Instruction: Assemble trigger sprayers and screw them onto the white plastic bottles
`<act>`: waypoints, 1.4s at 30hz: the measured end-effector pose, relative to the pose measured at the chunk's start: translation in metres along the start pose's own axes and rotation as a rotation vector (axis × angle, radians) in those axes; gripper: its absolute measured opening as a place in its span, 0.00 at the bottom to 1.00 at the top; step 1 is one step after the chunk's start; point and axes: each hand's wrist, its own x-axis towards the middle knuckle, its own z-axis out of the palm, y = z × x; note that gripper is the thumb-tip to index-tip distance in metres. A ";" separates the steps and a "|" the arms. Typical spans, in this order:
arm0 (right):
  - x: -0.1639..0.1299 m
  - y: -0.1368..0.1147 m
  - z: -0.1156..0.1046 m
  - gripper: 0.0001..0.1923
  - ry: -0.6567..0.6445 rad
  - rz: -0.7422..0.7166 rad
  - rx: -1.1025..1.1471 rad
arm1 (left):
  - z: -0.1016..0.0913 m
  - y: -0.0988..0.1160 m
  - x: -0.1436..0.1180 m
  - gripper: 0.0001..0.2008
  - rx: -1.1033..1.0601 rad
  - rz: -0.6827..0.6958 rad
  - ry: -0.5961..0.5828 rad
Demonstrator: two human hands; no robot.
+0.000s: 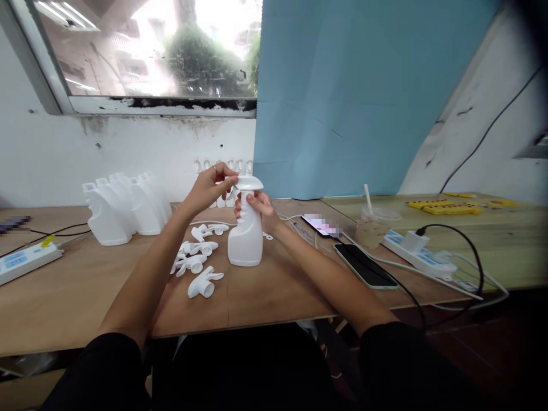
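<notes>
Left power strip (29,261): far left of the grip, outer end cut off by the view.
Spare bottles (109,211): left of the grip beyond the left forearm, overlapping, the rear ones partly hidden.
Loose spray heads (205,283): left of the grip and nearer the person; the forearm overlaps the leftmost.
Small white pieces (207,165): behind the grip by the wall, too small to identify.
Left hand (217,180): wrist arched, fingertips pinching the mounted spray head's left end; lower fingers hard to make out.
Held bottle (245,248): upright in the grip; whether its base touches wood, cannot tell.
Mounted spray head (250,182): atop the held bottle, its joint at the neck unclear.
Right hand (264,210): wrapped round the bottle's neck, thumb in front, fingers partly hidden behind.
Tabletop (274,294): brown surface runs from below the grip to the front edge, with room toward the person.
Phones (363,265): right of the grip, cable crossing the nearer one.
Cup (370,229): farther right, contents blurred.
</notes>
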 end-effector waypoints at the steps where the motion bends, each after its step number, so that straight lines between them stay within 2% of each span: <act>1: 0.000 -0.001 0.000 0.23 -0.002 0.013 0.001 | 0.002 -0.004 -0.002 0.13 -0.026 -0.006 0.024; 4: 0.003 -0.003 0.000 0.21 0.005 0.069 -0.060 | 0.012 -0.024 -0.018 0.21 -0.133 -0.033 0.113; 6: 0.006 -0.005 -0.002 0.18 0.006 0.123 -0.125 | 0.020 -0.040 -0.037 0.25 -0.177 -0.102 0.116; 10: 0.007 -0.009 -0.009 0.17 -0.069 0.225 -0.130 | 0.032 -0.062 -0.078 0.25 -0.106 -0.301 -0.117; 13: 0.003 -0.012 -0.012 0.13 -0.085 0.275 -0.161 | 0.037 -0.063 -0.093 0.20 -0.035 -0.348 -0.303; 15: 0.000 -0.015 -0.011 0.09 -0.041 0.255 -0.179 | 0.039 -0.059 -0.094 0.20 0.031 -0.339 -0.390; 18: -0.005 -0.020 -0.007 0.12 -0.005 0.248 -0.187 | 0.039 -0.051 -0.091 0.21 0.085 -0.333 -0.446; 22: -0.005 -0.027 -0.007 0.21 -0.083 0.286 -0.172 | 0.040 -0.044 -0.089 0.24 0.074 -0.377 -0.478; 27: -0.003 -0.030 -0.009 0.19 -0.182 0.301 -0.164 | 0.043 -0.042 -0.091 0.27 0.039 -0.394 -0.471; 31: -0.004 -0.031 -0.005 0.09 -0.131 0.290 -0.141 | 0.043 -0.043 -0.091 0.28 0.020 -0.410 -0.471; 33: -0.005 -0.031 -0.004 0.10 -0.124 0.290 -0.135 | 0.041 -0.045 -0.091 0.28 0.062 -0.421 -0.484; 36: -0.007 -0.031 -0.009 0.17 -0.135 0.295 -0.132 | 0.038 -0.049 -0.094 0.25 0.114 -0.432 -0.558; 40: -0.010 -0.028 -0.016 0.10 -0.064 0.265 -0.120 | 0.039 -0.055 -0.097 0.21 0.113 -0.481 -0.617; 42: -0.010 -0.028 -0.017 0.12 -0.033 0.238 -0.123 | 0.041 -0.056 -0.097 0.21 0.102 -0.487 -0.597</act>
